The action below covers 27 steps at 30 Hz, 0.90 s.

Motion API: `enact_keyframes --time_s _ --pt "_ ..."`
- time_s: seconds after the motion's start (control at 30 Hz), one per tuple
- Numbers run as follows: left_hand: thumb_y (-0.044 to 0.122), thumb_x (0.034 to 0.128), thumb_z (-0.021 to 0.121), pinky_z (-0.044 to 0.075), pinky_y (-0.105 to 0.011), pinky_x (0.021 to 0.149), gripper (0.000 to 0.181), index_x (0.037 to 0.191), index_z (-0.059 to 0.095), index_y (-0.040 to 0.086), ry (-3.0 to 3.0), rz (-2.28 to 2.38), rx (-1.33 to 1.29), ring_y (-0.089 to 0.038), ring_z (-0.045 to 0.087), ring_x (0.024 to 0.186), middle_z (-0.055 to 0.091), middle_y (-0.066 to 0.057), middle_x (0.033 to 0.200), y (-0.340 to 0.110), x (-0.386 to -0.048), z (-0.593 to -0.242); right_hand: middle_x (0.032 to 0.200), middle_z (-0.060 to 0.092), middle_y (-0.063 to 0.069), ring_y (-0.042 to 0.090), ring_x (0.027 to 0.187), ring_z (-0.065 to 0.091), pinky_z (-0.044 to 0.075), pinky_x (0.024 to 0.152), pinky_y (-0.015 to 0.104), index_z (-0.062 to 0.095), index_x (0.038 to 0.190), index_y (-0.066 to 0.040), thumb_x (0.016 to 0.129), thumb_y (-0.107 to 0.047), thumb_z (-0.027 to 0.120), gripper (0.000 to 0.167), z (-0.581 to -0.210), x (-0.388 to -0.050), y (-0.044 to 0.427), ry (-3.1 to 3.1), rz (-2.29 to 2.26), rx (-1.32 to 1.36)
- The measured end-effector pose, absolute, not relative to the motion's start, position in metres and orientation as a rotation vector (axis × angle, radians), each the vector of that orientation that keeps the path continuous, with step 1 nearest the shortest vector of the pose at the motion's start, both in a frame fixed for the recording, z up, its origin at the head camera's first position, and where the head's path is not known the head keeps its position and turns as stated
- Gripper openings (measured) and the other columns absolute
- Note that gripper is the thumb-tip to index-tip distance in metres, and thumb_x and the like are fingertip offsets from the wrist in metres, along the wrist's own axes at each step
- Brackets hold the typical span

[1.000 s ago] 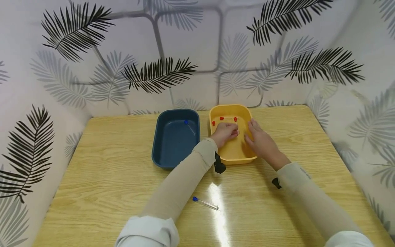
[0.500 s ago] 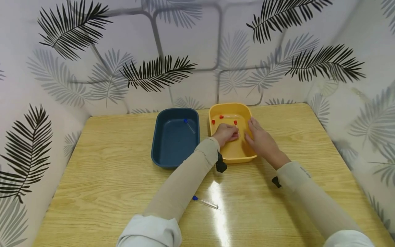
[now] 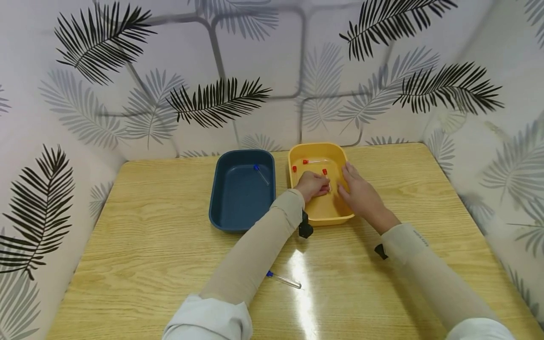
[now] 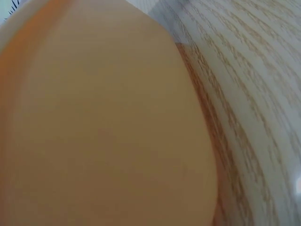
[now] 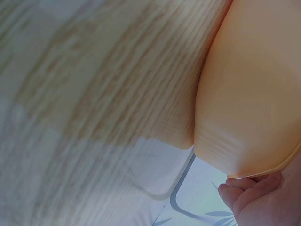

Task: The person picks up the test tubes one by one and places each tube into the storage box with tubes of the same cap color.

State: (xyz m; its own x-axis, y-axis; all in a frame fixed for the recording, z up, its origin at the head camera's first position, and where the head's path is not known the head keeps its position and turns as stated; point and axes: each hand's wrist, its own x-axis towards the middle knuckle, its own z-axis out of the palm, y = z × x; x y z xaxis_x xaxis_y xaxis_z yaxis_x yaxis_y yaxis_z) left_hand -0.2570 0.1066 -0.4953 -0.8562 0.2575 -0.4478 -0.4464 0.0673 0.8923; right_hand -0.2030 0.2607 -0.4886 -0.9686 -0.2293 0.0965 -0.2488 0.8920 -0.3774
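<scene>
- Nearest me on the desk (image 3: 140, 245), a blue-capped tube (image 3: 285, 280) lies partly behind the left sleeve (image 3: 242, 257).
- My right grip (image 3: 364, 197) is curled over the yellow tray's (image 3: 331, 220) right wall.
- My left grip (image 3: 312, 184), closed to a pinch, holds a red-capped tube (image 3: 325, 172) inside it.
- Beyond, two more red caps (image 3: 305, 162); alongside, the dark-blue tray (image 3: 238, 193) carries another tube (image 3: 261, 174).

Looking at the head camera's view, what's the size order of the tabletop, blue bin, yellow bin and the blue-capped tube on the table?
1. Tabletop
2. Blue bin and yellow bin: too alike to rank
3. Blue-capped tube, partly hidden
</scene>
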Motion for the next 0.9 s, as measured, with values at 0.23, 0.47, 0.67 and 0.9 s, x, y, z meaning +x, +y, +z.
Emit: enact_keyframes --time_s 0.23,0.47,0.67,0.9 --pt "0.006 0.0895 0.061 0.052 -0.034 0.079 0.023 0.104 0.065 -0.011 1.88 1.83 -0.187 -0.03 0.065 0.093 0.067 -0.023 0.097 0.1078 -0.2567 -0.4957 0.15 0.018 0.022 0.032 0.137 0.019 0.023 0.107 0.049 0.025 0.142 0.008 0.097 -0.022 0.046 0.058 -0.4891 -0.2025 0.2606 -3.013 0.6 0.372" --pt "0.008 0.0889 0.062 0.054 -0.032 0.075 0.017 0.098 0.067 -0.006 1.948 1.795 -0.228 -0.027 0.067 0.087 0.068 -0.019 0.092 0.1108 -0.2569 -0.496 0.15 0.019 0.021 0.032 0.137 0.019 0.023 0.107 0.048 0.026 0.142 0.008 0.097 -0.023 0.047 0.059 -0.4887 -0.2019 0.26 -3.009 0.607 0.361" --pt "0.008 0.089 0.062 0.054 -0.031 0.075 0.017 0.098 0.067 -0.006 1.961 1.784 -0.232 -0.027 0.067 0.087 0.069 -0.019 0.091 0.1114 -0.2563 -0.4952 0.15 0.02 0.021 0.031 0.137 0.02 0.025 0.106 0.048 0.027 0.143 0.007 0.097 -0.024 0.048 0.059 -0.4893 -0.2016 0.2604 -2.998 0.598 0.357" --pt "0.008 0.089 0.063 0.053 -0.032 0.075 0.018 0.099 0.066 -0.007 1.971 1.769 -0.236 -0.027 0.066 0.089 0.068 -0.019 0.093 0.1114 -0.2554 -0.4943 0.149 0.02 0.022 0.032 0.137 0.021 0.025 0.106 0.049 0.027 0.142 0.008 0.096 -0.023 0.048 0.059 -0.4889 -0.2015 0.2601 -2.995 0.607 0.363"
